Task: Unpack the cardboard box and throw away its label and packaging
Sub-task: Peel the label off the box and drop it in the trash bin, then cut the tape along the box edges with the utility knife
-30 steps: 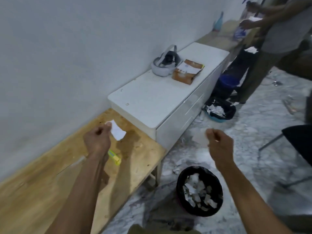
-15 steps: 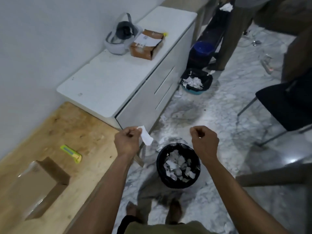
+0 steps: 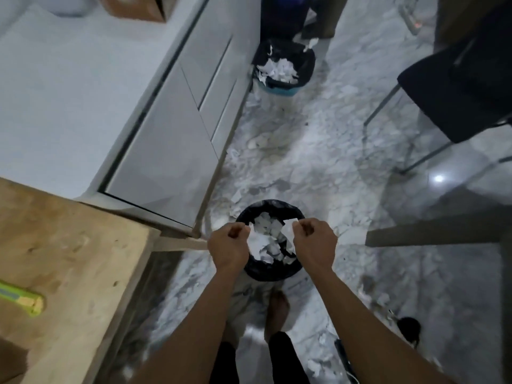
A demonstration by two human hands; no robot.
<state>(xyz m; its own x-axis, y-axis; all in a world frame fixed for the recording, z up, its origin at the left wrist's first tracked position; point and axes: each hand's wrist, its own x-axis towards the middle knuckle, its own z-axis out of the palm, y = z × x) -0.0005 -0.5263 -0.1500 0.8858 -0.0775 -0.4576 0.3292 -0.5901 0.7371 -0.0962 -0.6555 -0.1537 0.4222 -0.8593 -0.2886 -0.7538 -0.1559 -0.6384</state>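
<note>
Hovering both hands over bin (image 3: 270, 268) | I see left hand (image 3: 228, 246) now closed, scrap unclear | right hand (image 3: 314, 243) pinching paper scrap (image 3: 288, 231) | drop next

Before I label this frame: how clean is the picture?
Head view: dim light; motion blur smears the white cabinet and floor scraps; a bright glare spot on the floor; both hands over the black bin stay fairly sharp.

We find open marble floor (image 3: 318, 151) beyond the black bin (image 3: 270, 268). The white cabinet (image 3: 177, 128) and wooden table (image 3: 69, 245) wall off the left; a black chair (image 3: 457, 87) blocks the right.
</note>
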